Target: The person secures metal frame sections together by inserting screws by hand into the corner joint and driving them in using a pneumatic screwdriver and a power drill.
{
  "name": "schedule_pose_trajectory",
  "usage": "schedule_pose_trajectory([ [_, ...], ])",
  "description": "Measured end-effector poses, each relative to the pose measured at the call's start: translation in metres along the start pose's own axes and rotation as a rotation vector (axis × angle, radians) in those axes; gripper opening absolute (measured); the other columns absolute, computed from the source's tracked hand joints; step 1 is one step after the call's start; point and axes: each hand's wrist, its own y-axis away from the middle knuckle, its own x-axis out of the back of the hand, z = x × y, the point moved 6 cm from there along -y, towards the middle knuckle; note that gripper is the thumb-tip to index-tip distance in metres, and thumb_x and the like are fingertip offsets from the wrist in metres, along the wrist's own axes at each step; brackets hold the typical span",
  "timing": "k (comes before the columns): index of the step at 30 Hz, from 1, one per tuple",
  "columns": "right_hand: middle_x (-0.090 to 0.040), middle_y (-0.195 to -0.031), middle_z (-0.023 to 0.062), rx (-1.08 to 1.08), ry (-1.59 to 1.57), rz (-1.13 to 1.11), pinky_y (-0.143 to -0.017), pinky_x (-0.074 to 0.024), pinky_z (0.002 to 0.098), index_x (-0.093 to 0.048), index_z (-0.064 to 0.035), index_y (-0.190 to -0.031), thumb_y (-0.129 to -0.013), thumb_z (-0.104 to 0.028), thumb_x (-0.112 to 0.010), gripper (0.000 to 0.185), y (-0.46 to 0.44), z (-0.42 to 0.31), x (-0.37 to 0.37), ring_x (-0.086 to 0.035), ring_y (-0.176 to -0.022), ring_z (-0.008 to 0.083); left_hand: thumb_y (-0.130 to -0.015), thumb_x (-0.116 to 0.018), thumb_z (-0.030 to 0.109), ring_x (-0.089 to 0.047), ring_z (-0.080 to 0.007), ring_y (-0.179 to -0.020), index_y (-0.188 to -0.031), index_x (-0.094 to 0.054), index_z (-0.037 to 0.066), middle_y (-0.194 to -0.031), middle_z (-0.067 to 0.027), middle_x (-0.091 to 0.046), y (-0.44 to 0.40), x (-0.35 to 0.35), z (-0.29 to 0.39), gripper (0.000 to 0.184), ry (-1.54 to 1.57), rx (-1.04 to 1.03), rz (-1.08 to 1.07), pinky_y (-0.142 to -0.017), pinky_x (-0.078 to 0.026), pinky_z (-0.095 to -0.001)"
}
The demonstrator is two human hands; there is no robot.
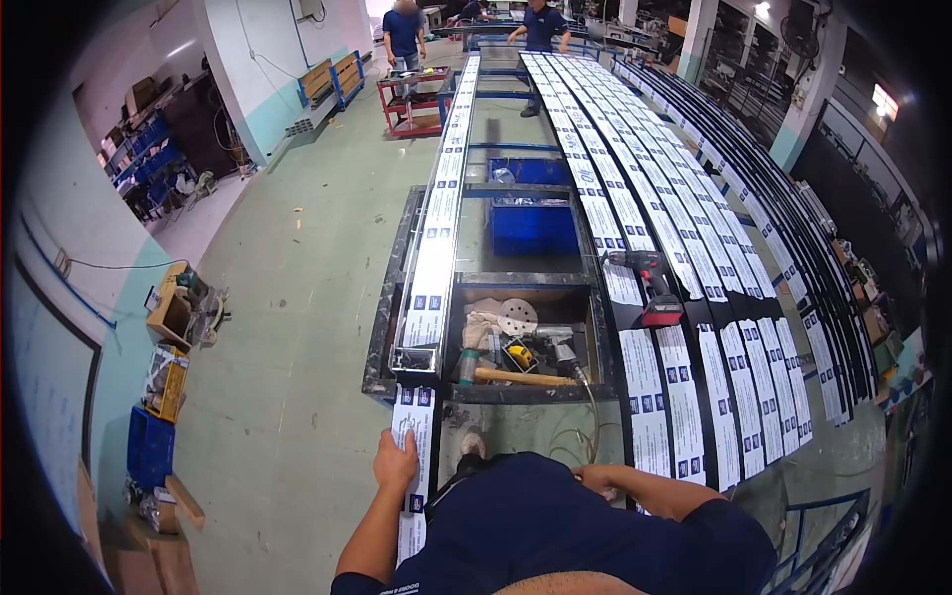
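Note:
My left hand (396, 460) is wrapped round a long bar (415, 436) covered in white printed film, just below the frame's near edge. Beyond it a wider film-covered profile (436, 248) with an open metal end runs away along the black frame (380, 342). At my waist, on the right, is my right hand (595, 480), its fingers partly hidden against my shirt; whether it holds anything cannot be made out. A tray in the frame holds a wooden-handled tool (526, 378), a yellow tape measure (519, 354), an air tool (558, 342) and a sanding disc (517, 316).
Rows of film-covered profiles (645, 188) lie to the right, with a cordless drill (652, 286) on them. A blue bin (533, 229) is under the frame. Two people stand at the far end, one near a red cart (413, 102). Boxes (169, 382) line the left wall.

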Motion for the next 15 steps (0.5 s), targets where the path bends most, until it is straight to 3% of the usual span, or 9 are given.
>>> schedule_pose_trajectory([
  [2,-0.069,-0.083,0.0085,0.271,-0.112,0.069,-0.051,-0.0469,0.0310,-0.056,-0.0274,-0.147,-0.088,-0.027,-0.074,0.062,-0.016,-0.001,-0.003,-0.062,-0.061,0.0166,-0.099,-0.056,0.054,-0.068,-0.0462,-0.104,-0.127,-0.055,0.005,-0.118,-0.0250,-0.069,0.002,-0.001,-0.001,0.057,0.015,-0.012,0.003,-0.089,-0.053,-0.0543],
  [4,-0.067,-0.079,0.0076,0.360,-0.250,0.100,-0.047,-0.0426,0.0314,-0.057,-0.0271,-0.146,-0.088,-0.022,-0.071,0.060,-0.026,0.006,-0.004,-0.057,-0.055,0.0148,-0.099,-0.055,0.054,-0.068,-0.0461,-0.104,-0.128,-0.055,0.006,-0.118,-0.0247,-0.069,-0.002,-0.001,-0.001,0.057,0.015,-0.020,0.020,-0.089,-0.053,-0.0542],
  [6,-0.065,-0.077,0.0061,0.247,-0.418,0.083,-0.046,-0.0394,0.0319,-0.057,-0.0260,-0.145,-0.087,-0.018,-0.070,0.060,-0.028,0.024,-0.013,-0.052,-0.052,0.0131,-0.099,-0.055,0.054,-0.068,-0.0459,-0.104,-0.128,-0.055,0.006,-0.118,-0.0244,-0.069,-0.001,-0.003,-0.004,0.056,0.001,-0.019,0.029,-0.089,-0.053,-0.0541],
  [8,-0.068,-0.110,0.0077,0.084,-0.319,-0.027,-0.070,-0.0499,0.0363,-0.051,-0.0196,-0.151,-0.086,-0.020,-0.074,0.069,-0.003,0.004,-0.011,-0.063,-0.084,0.0174,-0.099,-0.054,0.054,-0.068,-0.0457,-0.105,-0.128,-0.055,0.006,-0.119,-0.0246,-0.069,0.002,-0.001,-0.002,0.057,0.015,-0.015,0.010,-0.090,-0.053,-0.0540],
  [9,-0.068,-0.118,0.0078,0.083,-0.322,-0.060,-0.076,-0.0524,0.0371,-0.049,-0.0184,-0.153,-0.086,-0.019,-0.074,0.071,-0.005,0.007,-0.010,-0.066,-0.091,0.0183,-0.099,-0.054,0.054,-0.068,-0.0457,-0.106,-0.128,-0.055,0.006,-0.119,-0.0248,-0.069,0.001,-0.001,-0.001,0.057,0.016,-0.011,0.000,-0.090,-0.053,-0.0540],
  [10,-0.068,-0.127,0.0079,0.083,-0.326,-0.093,-0.082,-0.0549,0.0379,-0.048,-0.0171,-0.154,-0.086,-0.018,-0.074,0.073,-0.007,0.010,-0.010,-0.068,-0.098,0.0192,-0.099,-0.054,0.054,-0.068,-0.0458,-0.106,-0.129,-0.055,0.006,-0.120,-0.0249,-0.069,0.000,-0.001,-0.001,0.057,0.019,-0.008,-0.006,-0.090,-0.053,-0.0540],
  [12,-0.067,-0.127,0.0068,0.247,-0.434,-0.128,-0.079,-0.0544,0.0368,-0.048,-0.0184,-0.154,-0.087,-0.013,-0.071,0.072,-0.037,0.030,-0.011,-0.068,-0.096,0.0184,-0.099,-0.054,0.054,-0.068,-0.0458,-0.106,-0.129,-0.055,0.005,-0.120,-0.0249,-0.069,-0.002,-0.001,-0.001,0.057,0.006,-0.003,-0.003,-0.090,-0.053,-0.0539],
  [15,-0.061,-0.083,0.0014,0.148,-0.660,-0.090,-0.055,-0.0385,0.0300,-0.047,-0.0176,-0.156,-0.080,-0.011,-0.066,0.079,-0.002,0.023,-0.007,-0.052,-0.064,0.0130,-0.100,-0.054,0.053,-0.068,-0.0468,-0.103,-0.127,-0.055,0.005,-0.115,-0.0263,-0.070,-0.004,-0.005,-0.003,0.055,-0.011,-0.029,0.025,-0.088,-0.053,-0.0545],
])
